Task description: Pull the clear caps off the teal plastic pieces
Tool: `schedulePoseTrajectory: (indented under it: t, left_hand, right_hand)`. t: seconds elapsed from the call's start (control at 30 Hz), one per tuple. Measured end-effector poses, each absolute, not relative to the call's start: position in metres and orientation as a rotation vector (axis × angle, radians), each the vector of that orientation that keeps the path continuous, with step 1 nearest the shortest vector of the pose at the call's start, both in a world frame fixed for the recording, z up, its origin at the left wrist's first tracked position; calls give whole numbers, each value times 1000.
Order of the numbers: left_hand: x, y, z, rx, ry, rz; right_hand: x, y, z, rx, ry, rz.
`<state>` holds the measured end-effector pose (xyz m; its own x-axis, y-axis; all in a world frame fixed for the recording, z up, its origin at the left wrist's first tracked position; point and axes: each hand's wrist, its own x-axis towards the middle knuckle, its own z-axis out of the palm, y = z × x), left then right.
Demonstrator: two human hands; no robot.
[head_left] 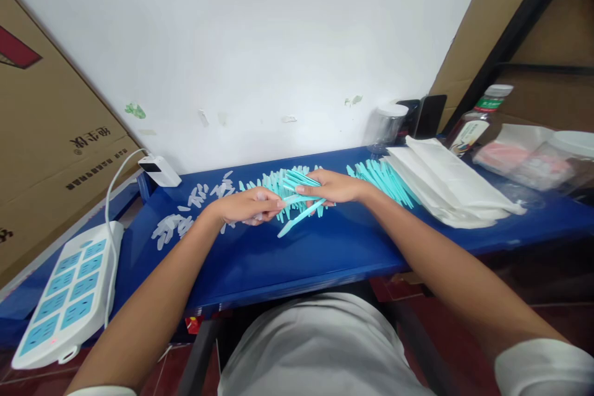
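My right hand (331, 187) is closed round a bundle of turquoise plastic sticks (297, 189) above the blue table (325, 247). One stick (301, 218) points down and left out of the bundle. My left hand (250, 205) is closed on small clear plastic caps, its fingertips meeting the bundle. More turquoise sticks (383, 178) lie in a heap to the right of my right hand. Clear caps (179, 223) are scattered to the left of my left hand.
A white power strip (69, 297) lies at the table's left end, with a white charger (159, 171) behind it. Stacked white bags (452, 182) sit at right. A clear jar (385, 127), a bottle (477, 120) and clear containers (552, 164) stand behind. Cardboard boxes (46, 136) flank the left.
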<state>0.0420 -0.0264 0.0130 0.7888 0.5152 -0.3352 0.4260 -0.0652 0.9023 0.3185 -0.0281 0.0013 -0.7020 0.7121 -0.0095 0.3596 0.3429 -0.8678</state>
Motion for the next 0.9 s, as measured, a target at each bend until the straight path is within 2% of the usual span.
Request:
schedulePoseTrajectory:
  t: [0.57, 0.9]
  left_hand:
    - [50, -26, 6, 1775, 854, 313]
    - [53, -25, 1, 1694, 867, 308]
  right_hand:
    - [319, -27, 0, -977, -2227, 1253]
    - [316, -28, 0, -1035, -2139, 1246]
